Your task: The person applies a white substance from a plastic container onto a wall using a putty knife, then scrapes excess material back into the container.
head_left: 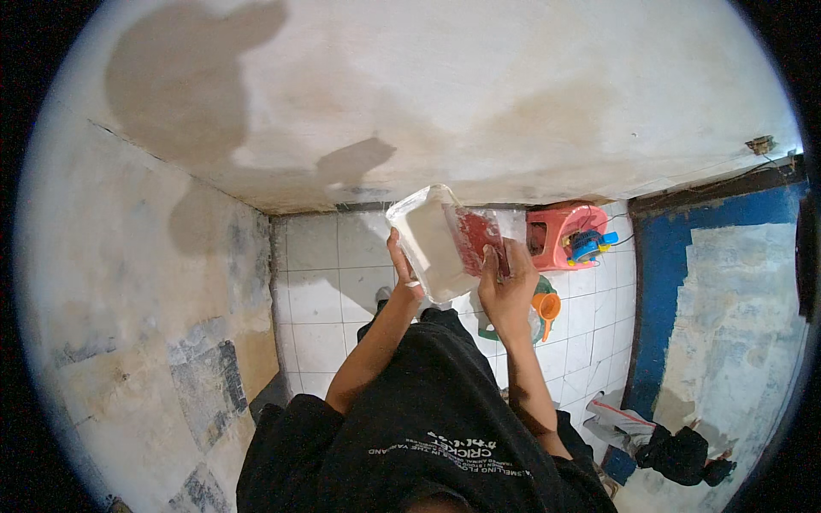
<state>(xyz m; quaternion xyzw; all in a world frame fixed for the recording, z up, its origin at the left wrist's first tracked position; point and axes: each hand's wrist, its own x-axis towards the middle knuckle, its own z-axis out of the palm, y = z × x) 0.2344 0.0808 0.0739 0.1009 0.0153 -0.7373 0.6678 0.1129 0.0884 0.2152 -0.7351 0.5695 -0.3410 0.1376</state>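
My left hand [403,263] is closed around the side of a rectangular whitish plastic tub [412,224], held tilted in front of my body. Pale, smooth paste [432,244] lies inside it. In my right hand [510,278] is a flat red putty scraper [481,238], smeared with white. Its blade reaches over the tub's right side; whether it touches the paste I cannot tell. My right thumb presses on the scraper's face, and the fingers behind it are hidden.
Patchy plastered walls [479,111] rise ahead and at left. A pink plastic stool [547,224] bears a blue object [586,246]. An orange dipper [547,306] is at right over white floor tiles [310,295]. Dark cloth [676,455] lies lower right, near a partly plastered blue wall [658,282].
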